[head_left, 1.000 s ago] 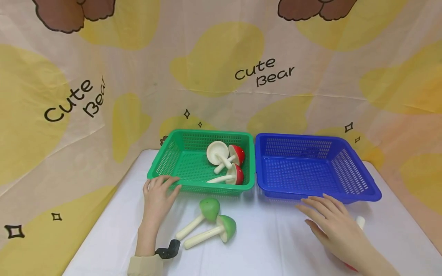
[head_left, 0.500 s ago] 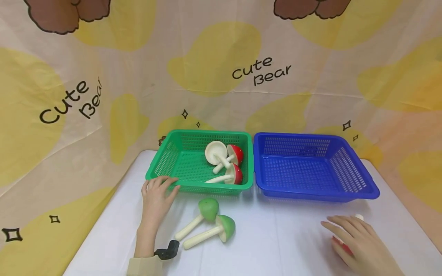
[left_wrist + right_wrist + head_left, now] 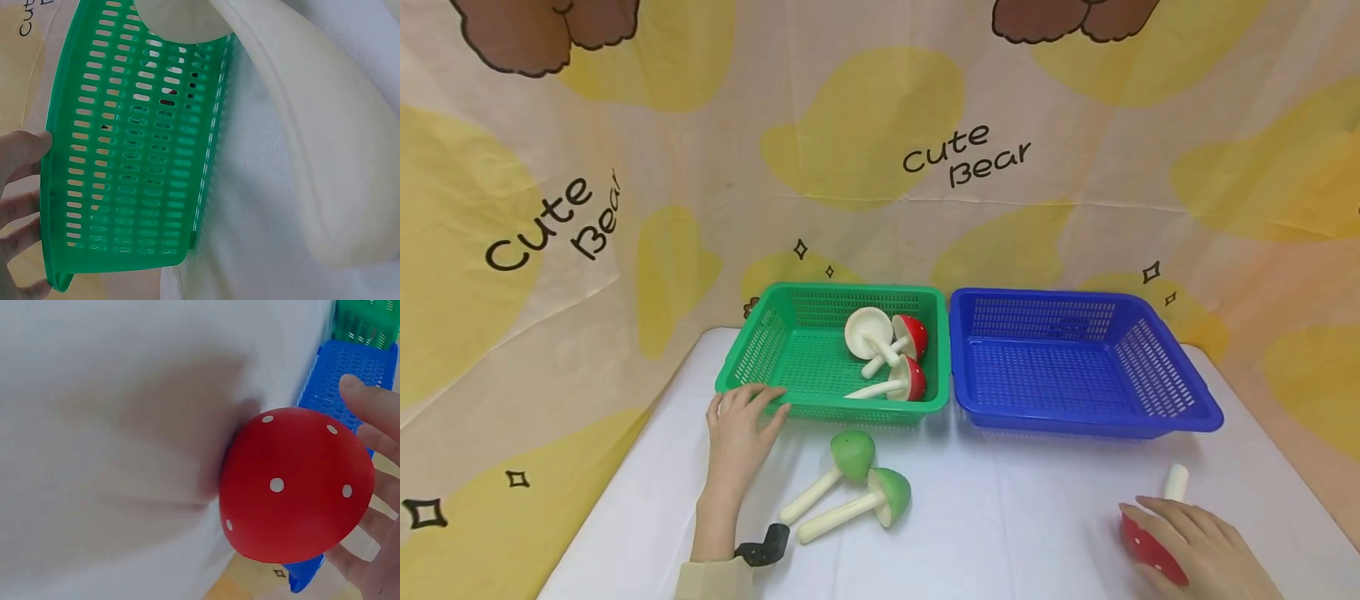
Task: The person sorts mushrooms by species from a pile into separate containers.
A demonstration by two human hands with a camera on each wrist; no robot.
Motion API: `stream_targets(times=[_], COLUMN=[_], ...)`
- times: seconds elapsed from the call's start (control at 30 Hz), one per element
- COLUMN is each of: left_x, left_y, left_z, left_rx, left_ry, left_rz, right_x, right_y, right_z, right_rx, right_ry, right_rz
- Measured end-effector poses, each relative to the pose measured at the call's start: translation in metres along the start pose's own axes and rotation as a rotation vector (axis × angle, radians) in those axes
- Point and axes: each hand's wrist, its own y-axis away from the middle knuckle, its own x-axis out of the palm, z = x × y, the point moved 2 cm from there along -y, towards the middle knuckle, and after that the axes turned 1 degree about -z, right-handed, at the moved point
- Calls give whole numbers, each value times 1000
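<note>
At the left, my left hand [image 3: 741,429] grips the front rim of a green basket [image 3: 835,408], fingers over the edge and thumb outside. Inside lie red-capped toy mushrooms [image 3: 917,379] with white stems. On the cloth in front are two green-capped toy mushrooms [image 3: 891,496]; a pale stem [image 3: 337,125] looms large in the left wrist view. At the lower right, my right hand [image 3: 1206,546] is over another red toy mushroom [image 3: 1150,550] with white dots, its stem pointing away. In the right wrist view, the fingers [image 3: 378,406] extend beside the cap [image 3: 294,487], not curled round it.
A blue basket [image 3: 1090,425] stands right beside the green one, with only its mesh floor showing. White cloth [image 3: 955,533] covers the table. A patterned curtain [image 3: 850,125] rises behind both baskets. A black device [image 3: 765,546] is strapped to the left wrist.
My right hand has moved back and down to the right, from near the blue basket's front to the red mushroom, which now shows more. The left hand stays on the green basket.
</note>
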Motion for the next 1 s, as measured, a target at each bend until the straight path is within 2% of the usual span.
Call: stream_targets(times=[0.4, 0.77, 1.0], left_x=[1, 0, 2], left_y=[1, 1, 2], left_z=[1, 1, 3], left_rx=[7, 9, 24], left_ry=[3, 4, 10], left_rz=[-22, -21, -28], right_x=[17, 20, 13], right_y=[1, 1, -1], right_z=[-10, -13, -19], right_rx=[17, 3, -41], right_ry=[69, 139, 168], right_rz=[74, 79, 207])
